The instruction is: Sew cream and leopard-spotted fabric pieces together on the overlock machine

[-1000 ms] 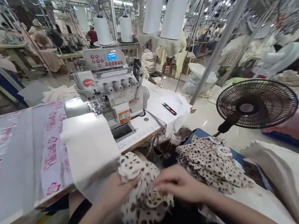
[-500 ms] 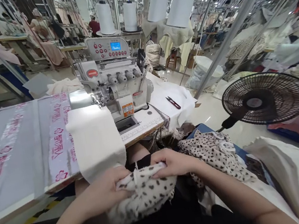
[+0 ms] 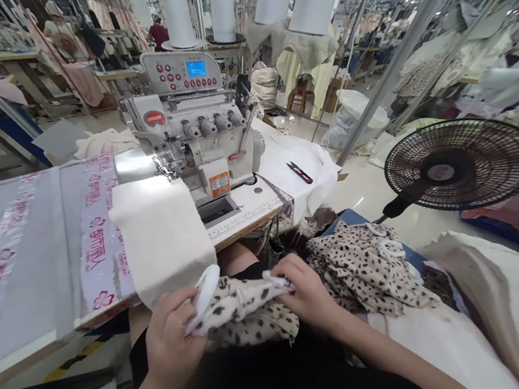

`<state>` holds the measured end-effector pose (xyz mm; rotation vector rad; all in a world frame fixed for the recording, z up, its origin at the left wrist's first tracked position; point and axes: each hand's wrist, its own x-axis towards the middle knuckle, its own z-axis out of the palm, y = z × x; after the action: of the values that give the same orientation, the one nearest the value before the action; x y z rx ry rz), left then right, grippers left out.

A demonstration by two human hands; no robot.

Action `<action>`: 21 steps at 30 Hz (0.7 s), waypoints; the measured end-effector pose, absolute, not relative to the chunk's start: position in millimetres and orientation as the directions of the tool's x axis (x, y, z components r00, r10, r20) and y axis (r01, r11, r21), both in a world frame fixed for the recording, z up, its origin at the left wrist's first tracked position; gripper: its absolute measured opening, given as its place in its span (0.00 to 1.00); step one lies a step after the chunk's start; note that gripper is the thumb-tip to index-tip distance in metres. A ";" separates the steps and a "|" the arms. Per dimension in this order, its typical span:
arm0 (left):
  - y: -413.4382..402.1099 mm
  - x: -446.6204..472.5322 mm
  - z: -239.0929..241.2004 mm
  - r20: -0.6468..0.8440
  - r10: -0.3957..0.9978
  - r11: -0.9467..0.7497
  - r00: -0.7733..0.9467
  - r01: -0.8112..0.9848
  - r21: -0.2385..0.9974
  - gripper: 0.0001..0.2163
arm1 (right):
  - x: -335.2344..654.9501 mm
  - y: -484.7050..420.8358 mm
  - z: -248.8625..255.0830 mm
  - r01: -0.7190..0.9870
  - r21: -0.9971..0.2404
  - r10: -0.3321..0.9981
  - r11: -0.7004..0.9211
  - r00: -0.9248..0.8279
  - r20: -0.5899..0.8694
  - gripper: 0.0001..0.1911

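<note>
A small cream garment piece with dark spots [image 3: 238,304] is stretched between both hands over my lap, just below the table's front edge. My left hand [image 3: 171,335] is closed on its left end, where a white band edge [image 3: 205,293] sticks up. My right hand [image 3: 308,292] is closed on the right end, pinching a white strip. To the right, on a white-covered surface, lies a pile of the same spotted fabric [image 3: 364,270].
An overlock sewing machine [image 3: 192,146] stands on the table [image 3: 12,262], with a white cloth [image 3: 161,234] draped over the front edge. Thread snips [image 3: 299,172] lie right of the machine. A black fan [image 3: 461,164] stands to the right. Thread cones [image 3: 177,15] rise behind.
The spotted piece has gone from a bunched wad to a strip pulled out between my hands. My hands have moved apart and the white band edge now shows at the left hand.
</note>
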<state>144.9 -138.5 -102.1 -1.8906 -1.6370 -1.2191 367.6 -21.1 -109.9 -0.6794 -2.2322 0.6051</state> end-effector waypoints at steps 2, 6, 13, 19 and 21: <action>-137.6 145.1 -110.0 0.759 0.642 -0.206 -0.106 0.930 0.305 0.09 | 370.8 -19.1 -108.7 0.267 -0.549 0.607 0.792 -0.438 0.663 0.13; -137.2 145.5 -128.8 0.720 0.661 -0.093 -0.213 0.928 0.360 0.08 | 376.1 -21.2 -100.4 0.186 -0.392 0.432 0.901 -0.289 0.855 0.16; -141.6 144.2 -135.3 0.792 0.582 -0.105 -0.185 0.949 0.299 0.07 | 378.9 -21.1 -102.2 0.208 -0.292 0.340 0.933 -0.252 0.906 0.15; -136.7 153.7 -153.8 0.519 0.691 -0.032 -0.503 0.696 0.717 0.11 | 377.7 -25.1 -105.1 0.244 -0.356 0.405 0.902 -0.191 0.894 0.12; -134.3 160.4 -164.2 0.138 0.843 0.046 -0.519 0.325 0.945 0.20 | 377.1 -27.6 -103.6 0.222 -0.389 0.430 0.894 -0.180 0.885 0.12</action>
<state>160.4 -134.3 -164.2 -1.5975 -2.5474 -2.0238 377.1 -27.6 -103.6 -0.4940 -1.7666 0.1998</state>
